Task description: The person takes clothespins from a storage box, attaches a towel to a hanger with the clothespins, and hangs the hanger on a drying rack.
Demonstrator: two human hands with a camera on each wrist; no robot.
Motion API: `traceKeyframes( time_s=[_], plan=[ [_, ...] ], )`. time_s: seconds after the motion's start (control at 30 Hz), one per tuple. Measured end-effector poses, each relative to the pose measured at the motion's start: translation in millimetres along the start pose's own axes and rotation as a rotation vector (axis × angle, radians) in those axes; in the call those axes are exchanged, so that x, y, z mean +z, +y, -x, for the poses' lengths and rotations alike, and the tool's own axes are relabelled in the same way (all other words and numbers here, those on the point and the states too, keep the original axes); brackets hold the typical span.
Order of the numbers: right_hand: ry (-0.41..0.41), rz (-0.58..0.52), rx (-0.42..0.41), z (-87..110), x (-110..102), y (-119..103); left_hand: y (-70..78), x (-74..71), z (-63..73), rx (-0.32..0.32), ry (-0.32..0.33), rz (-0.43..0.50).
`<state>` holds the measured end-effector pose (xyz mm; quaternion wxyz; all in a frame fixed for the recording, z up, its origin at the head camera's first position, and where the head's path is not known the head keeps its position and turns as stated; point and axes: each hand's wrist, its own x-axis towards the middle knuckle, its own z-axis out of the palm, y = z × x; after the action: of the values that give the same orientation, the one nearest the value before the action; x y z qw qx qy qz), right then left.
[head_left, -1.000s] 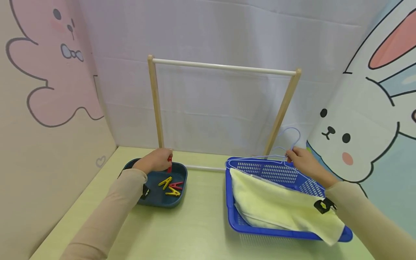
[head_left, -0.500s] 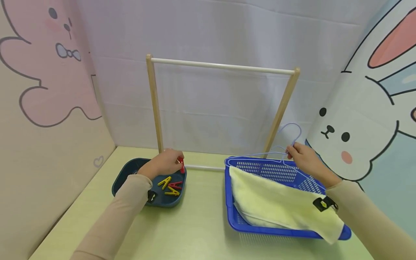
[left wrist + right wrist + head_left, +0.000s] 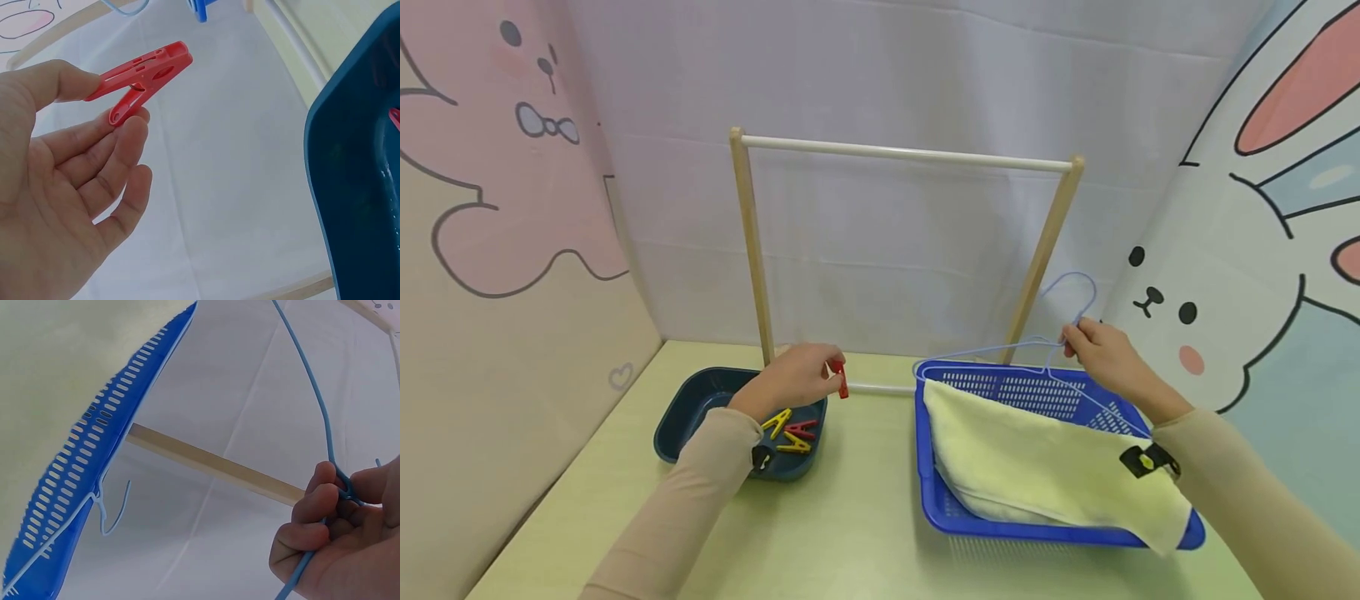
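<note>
In the left wrist view a red clothespin (image 3: 147,78) is pinched by its handle ends between the thumb and fingertips of my left hand (image 3: 797,379). This hand hovers over the right rim of a dark blue tray (image 3: 681,410). My right hand (image 3: 1105,358) grips a light blue wire hanger (image 3: 320,400) at the neck, below its hook. The hanger's arms slope down over a blue basket (image 3: 927,492). A pale yellow towel (image 3: 1045,467) lies along the hanger's lower side, draping over the basket's front rim. Whether it hangs on the hanger's bar is hidden.
Several yellow and red clothespins (image 3: 793,444) lie in the tray. Behind stands a rack with wooden posts (image 3: 752,250) and a white top rail (image 3: 910,154). A second hanger's hook (image 3: 115,519) shows by the basket in the right wrist view.
My left hand has moved right with the red clothespin, from above the tray to its right edge. My right hand has risen slightly with the hanger.
</note>
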<state>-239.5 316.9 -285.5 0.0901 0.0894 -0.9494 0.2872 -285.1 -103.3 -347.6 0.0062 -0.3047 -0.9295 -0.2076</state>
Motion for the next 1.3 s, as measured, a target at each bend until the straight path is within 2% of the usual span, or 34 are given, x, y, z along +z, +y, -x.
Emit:
traceKeyframes(
  time_s=[0.2, 0.37, 0.57, 0.7, 0.87, 1.1, 1.3],
  plan=[
    [0.006, 0.007, -0.010, -2.1, -2.7, -1.4, 4.3, 3.3, -2.0, -0.025, 0.041, 0.041],
    [0.004, 0.001, 0.003, -2.3, -4.2, -3.8, 6.8, 7.8, -3.5, -0.063, 0.134, 0.080],
    [0.030, -0.018, 0.013, -3.3, -5.4, -8.0, 14.1, 10.5, -4.8, -0.061, 0.221, 0.134],
    [0.038, -0.019, 0.010, -2.9, -6.7, -13.0, 17.5, 10.7, -6.3, -0.055, 0.235, 0.142],
    [0.006, -0.011, 0.009, -2.3, -9.3, -19.2, 22.2, 10.6, -7.8, -0.045, 0.239, 0.113],
    [-0.001, -0.018, 0.002, -4.0, -8.4, -21.1, 29.7, 9.6, -7.5, -0.049, 0.216, 0.114],
    [0.020, -0.013, -0.004, -5.1, -9.4, -23.1, 36.3, 11.0, -7.4, -0.004, 0.234, 0.117]
  ],
)
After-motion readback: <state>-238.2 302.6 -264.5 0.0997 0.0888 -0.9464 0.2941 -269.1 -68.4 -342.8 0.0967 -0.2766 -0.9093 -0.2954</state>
